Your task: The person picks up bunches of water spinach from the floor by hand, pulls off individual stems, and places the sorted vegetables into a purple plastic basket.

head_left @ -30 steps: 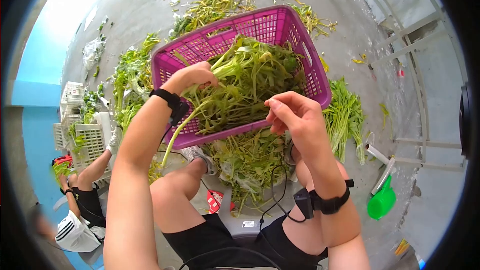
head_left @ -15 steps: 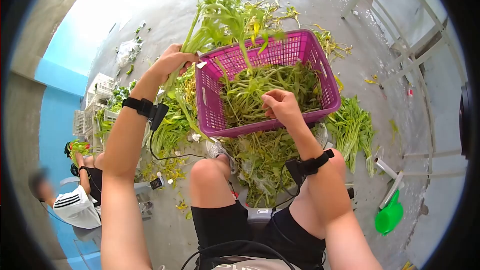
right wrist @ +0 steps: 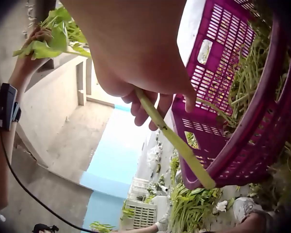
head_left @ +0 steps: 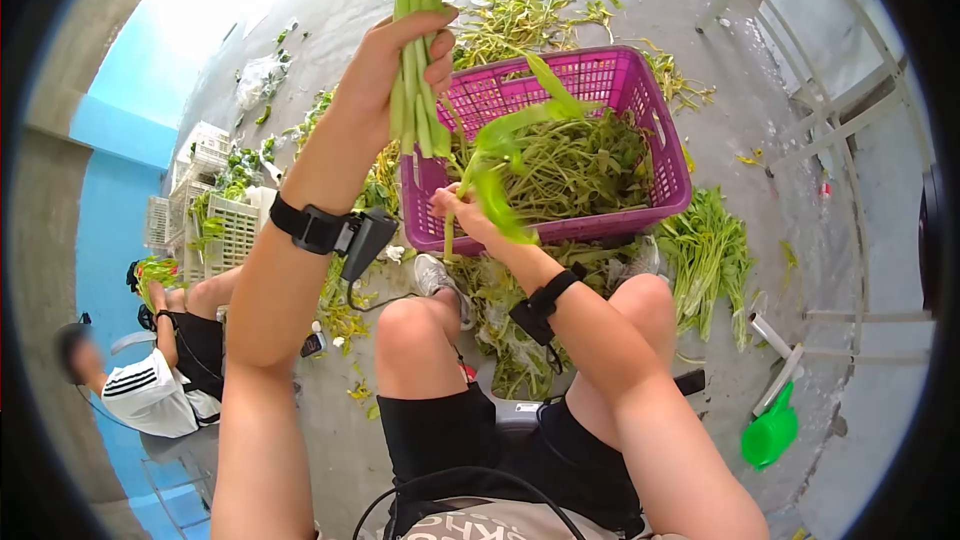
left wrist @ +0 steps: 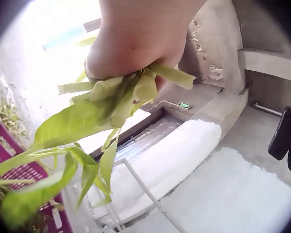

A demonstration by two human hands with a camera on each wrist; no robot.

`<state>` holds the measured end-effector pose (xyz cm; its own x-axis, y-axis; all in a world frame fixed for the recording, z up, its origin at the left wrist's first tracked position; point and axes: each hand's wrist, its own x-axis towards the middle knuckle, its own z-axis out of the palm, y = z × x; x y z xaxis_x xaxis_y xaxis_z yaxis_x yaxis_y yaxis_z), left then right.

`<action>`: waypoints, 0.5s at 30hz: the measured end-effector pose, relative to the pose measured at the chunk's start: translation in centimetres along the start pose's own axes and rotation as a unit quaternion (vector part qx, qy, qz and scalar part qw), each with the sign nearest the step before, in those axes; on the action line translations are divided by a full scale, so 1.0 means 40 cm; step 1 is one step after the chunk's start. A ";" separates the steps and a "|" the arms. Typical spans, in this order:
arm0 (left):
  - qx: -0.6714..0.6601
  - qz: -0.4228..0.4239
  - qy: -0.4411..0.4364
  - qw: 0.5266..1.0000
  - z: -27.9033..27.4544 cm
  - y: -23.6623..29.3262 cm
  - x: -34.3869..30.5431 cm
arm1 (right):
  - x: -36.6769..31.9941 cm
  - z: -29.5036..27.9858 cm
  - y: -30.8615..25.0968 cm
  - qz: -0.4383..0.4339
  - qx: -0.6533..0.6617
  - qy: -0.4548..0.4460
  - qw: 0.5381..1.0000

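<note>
Gripping a leafy bunch [head_left: 410,120] left of the basket [head_left: 640,215], the left hand [head_left: 385,65] curls its fingers in the head view. Left wrist: stems look light, crisp. Right wrist: the right hand [right wrist: 140,63] holds one stalk [right wrist: 179,146] in curled fingers, best gripped mid-stem.

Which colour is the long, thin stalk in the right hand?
The stalk is pale green, clearest in the right wrist view.

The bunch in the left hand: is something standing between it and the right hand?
Nothing visible does: in the head view, the right hand, holding one stem, appears just below the bunch.
</note>
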<state>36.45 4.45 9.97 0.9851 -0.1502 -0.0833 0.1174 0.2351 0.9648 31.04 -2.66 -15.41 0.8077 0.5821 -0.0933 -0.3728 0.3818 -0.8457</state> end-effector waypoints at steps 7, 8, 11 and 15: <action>0.078 0.148 0.048 0.985 -0.089 0.112 -0.013 | -0.050 -0.091 -0.119 -0.027 -0.390 0.118 0.913; 0.082 0.162 0.045 0.982 -0.106 0.131 -0.022 | -0.060 -0.103 -0.145 -0.019 -0.443 0.123 0.888; 0.075 0.182 0.067 0.978 -0.143 0.186 -0.051 | -0.085 -0.173 -0.157 -0.051 -0.534 0.138 0.832; 0.061 0.179 0.123 0.974 -0.150 0.231 -0.099 | -0.118 -0.271 -0.196 0.019 -0.487 0.190 0.852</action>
<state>34.38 12.97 17.71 0.9620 0.1586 0.2223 -0.2412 0.1116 0.9640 35.09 -16.17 -14.05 0.9621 0.2355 -0.1372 0.0045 -0.5171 -0.8559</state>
